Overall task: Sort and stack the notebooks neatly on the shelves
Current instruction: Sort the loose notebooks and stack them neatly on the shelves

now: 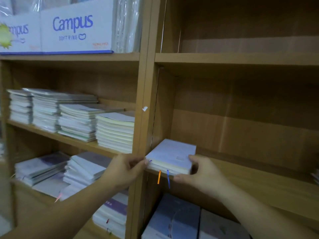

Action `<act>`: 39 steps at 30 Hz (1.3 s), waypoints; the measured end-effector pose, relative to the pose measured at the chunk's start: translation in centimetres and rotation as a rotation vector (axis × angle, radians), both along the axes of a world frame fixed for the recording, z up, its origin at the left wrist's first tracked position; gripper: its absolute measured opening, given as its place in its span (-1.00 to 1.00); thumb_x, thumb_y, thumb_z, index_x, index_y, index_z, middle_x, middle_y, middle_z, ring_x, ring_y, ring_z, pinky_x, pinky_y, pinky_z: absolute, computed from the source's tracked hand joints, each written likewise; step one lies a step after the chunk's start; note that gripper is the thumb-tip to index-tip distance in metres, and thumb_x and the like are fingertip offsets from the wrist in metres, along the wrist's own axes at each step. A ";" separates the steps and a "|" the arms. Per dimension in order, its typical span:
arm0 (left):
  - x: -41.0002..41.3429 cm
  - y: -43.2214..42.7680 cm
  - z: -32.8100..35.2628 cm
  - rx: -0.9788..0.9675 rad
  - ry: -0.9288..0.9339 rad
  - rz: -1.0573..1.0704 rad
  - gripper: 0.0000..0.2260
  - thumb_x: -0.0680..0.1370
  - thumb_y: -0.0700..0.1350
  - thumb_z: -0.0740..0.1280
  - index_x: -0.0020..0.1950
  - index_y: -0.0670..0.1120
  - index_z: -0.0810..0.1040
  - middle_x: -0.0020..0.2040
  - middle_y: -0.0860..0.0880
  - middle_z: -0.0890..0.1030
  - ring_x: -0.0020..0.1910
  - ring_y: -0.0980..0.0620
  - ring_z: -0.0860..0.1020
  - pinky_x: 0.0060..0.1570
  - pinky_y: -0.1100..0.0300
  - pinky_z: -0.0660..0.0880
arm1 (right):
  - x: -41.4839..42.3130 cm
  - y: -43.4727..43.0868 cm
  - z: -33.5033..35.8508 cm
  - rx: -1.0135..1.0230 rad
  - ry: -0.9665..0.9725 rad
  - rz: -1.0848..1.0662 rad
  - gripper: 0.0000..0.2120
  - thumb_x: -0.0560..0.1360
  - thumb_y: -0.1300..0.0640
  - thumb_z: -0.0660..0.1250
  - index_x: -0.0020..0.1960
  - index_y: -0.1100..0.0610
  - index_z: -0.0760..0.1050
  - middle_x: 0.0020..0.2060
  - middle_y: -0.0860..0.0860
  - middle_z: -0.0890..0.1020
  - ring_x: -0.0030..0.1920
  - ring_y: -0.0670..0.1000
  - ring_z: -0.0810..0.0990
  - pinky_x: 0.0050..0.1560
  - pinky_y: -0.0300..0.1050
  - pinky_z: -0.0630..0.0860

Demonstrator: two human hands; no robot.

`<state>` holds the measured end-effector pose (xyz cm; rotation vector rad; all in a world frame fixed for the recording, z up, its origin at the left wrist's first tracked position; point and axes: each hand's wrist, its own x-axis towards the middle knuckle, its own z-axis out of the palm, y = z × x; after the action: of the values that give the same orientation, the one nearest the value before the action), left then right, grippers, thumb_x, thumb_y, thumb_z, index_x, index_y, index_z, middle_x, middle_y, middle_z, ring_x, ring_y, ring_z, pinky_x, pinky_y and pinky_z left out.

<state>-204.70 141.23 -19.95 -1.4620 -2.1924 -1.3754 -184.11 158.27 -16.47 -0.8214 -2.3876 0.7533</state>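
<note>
– Noting position first: we have the small stack of pale lavender paper-covered notebooks lying flat at the front left corner of the brown wooden shelf board in the right bay, just beside the wooden upright. Its near edge seems to sit at the board's lip or a little over it.

– Hands?

– Our left hand pinches the near left corner with curled fingers. Our right hand grips the near right corner, thumb on the top cover, fingers along the front edge and below.

– Handling estimate?

– Light, we judge, and fairly stiff as a block. The covers look smooth, so single books may slide over each other if pushed from one side only.

– So where do we hold?

– Both near corners, squeezing top to bottom and pressing inward evenly. We should keep clear of the thin orange ribbon and the thin blue ribbon hanging off the front, since they could snag.
</note>
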 end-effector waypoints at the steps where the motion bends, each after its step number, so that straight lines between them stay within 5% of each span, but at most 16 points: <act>1: -0.1 0.1 -0.2 -0.035 0.000 -0.022 -0.78 0.57 0.13 0.41 -0.25 0.11 0.62 -0.38 0.13 0.60 -0.32 0.19 0.57 -0.32 0.22 0.44 | -0.2 -0.2 -0.1 0.060 -0.008 -0.010 -0.01 0.24 -0.18 0.65 0.52 0.17 0.35 0.38 -0.01 0.52 0.34 -0.04 0.50 0.29 -0.17 0.42; 4: -0.2 0.8 -0.3 -0.069 -0.050 0.040 -0.84 0.53 0.11 0.46 -0.23 0.12 0.67 -0.39 0.18 0.58 -0.33 0.26 0.52 -0.31 0.32 0.35 | -0.8 -0.8 -0.1 0.153 -0.003 -0.045 -0.24 0.31 -0.14 0.61 0.37 0.21 0.49 0.26 0.05 0.62 0.23 0.02 0.58 0.21 -0.08 0.49; 8: 0.1 2.0 -0.4 -0.012 -0.056 0.099 -0.85 0.53 0.06 0.48 -0.22 0.07 0.68 -0.41 0.13 0.56 -0.34 0.21 0.50 -0.34 0.29 0.32 | -0.6 0.2 -0.2 0.104 0.060 -0.075 -0.17 0.26 -0.14 0.65 0.40 0.19 0.49 0.09 0.00 0.68 0.08 -0.04 0.65 0.08 -0.11 0.55; 11: 0.5 2.6 -0.5 0.021 -0.079 0.146 -0.94 0.52 0.03 0.50 -0.14 0.09 0.70 -0.29 0.11 0.64 -0.23 0.15 0.59 -0.29 0.28 0.39 | -0.3 0.8 -0.7 0.069 0.130 -0.058 -0.03 0.20 -0.19 0.67 0.49 0.14 0.42 0.23 -0.04 0.64 0.18 -0.10 0.60 0.17 -0.17 0.51; 16: 0.6 2.7 -1.2 0.058 -0.121 0.077 -0.89 0.54 -0.02 0.48 0.06 0.05 0.72 -0.19 0.19 0.67 -0.17 0.34 0.59 -0.25 0.51 0.38 | 0.1 1.0 -1.2 -0.023 0.252 -0.021 -0.07 0.25 -0.17 0.65 0.49 0.15 0.40 0.29 -0.02 0.61 0.15 -0.16 0.55 0.08 -0.27 0.43; 21: 1.0 3.0 -1.0 -0.008 -0.104 0.070 -0.86 0.58 0.01 0.43 0.10 0.04 0.72 -0.11 0.14 0.69 -0.10 0.23 0.60 -0.07 0.25 0.56 | -0.3 1.1 -1.9 0.074 0.257 -0.100 -0.13 0.26 -0.17 0.64 0.44 0.18 0.46 0.16 0.00 0.68 0.16 -0.08 0.62 0.09 -0.18 0.51; 23: 1.0 3.3 -1.1 -0.012 -0.123 0.072 -0.86 0.57 0.03 0.44 0.08 0.04 0.72 -0.11 0.13 0.69 -0.11 0.22 0.61 -0.07 0.23 0.57 | -0.4 1.2 -2.0 0.108 0.241 -0.116 -0.15 0.25 -0.15 0.66 0.41 0.18 0.49 0.04 -0.04 0.70 0.09 -0.06 0.65 0.11 -0.09 0.56; 29: 0.6 3.2 -1.4 0.045 -0.146 0.126 -0.85 0.50 0.06 0.51 0.01 0.04 0.72 -0.14 0.15 0.68 -0.13 0.23 0.61 -0.15 0.29 0.55 | -0.6 1.4 -2.4 0.166 0.234 -0.124 -0.12 0.24 -0.20 0.64 0.45 0.11 0.46 0.11 -0.05 0.69 0.12 -0.07 0.63 0.15 -0.11 0.56; 34: 1.3 2.9 -1.0 0.062 -0.191 0.090 -0.83 0.52 0.05 0.50 0.09 0.11 0.67 -0.14 0.14 0.68 -0.11 0.21 0.63 -0.07 0.19 0.62 | 0.0 1.4 -2.5 0.017 0.301 -0.046 -0.10 0.25 -0.27 0.60 0.46 0.11 0.44 0.10 -0.06 0.69 0.12 -0.15 0.64 0.17 -0.18 0.54; 39: 1.6 3.0 0.0 0.070 -0.146 0.096 -0.74 0.54 0.02 0.48 0.21 0.02 0.68 -0.10 0.16 0.64 -0.07 0.24 0.58 0.04 0.21 0.57 | 0.2 1.8 -2.8 -0.066 0.340 -0.031 -0.27 0.39 -0.11 0.57 0.46 0.15 0.46 -0.10 0.01 0.72 0.00 -0.08 0.69 0.16 -0.10 0.56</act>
<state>-203.12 144.20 -19.91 -1.2527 -2.2430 -1.5538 -183.87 160.10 -19.24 -0.6926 -2.0539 0.8858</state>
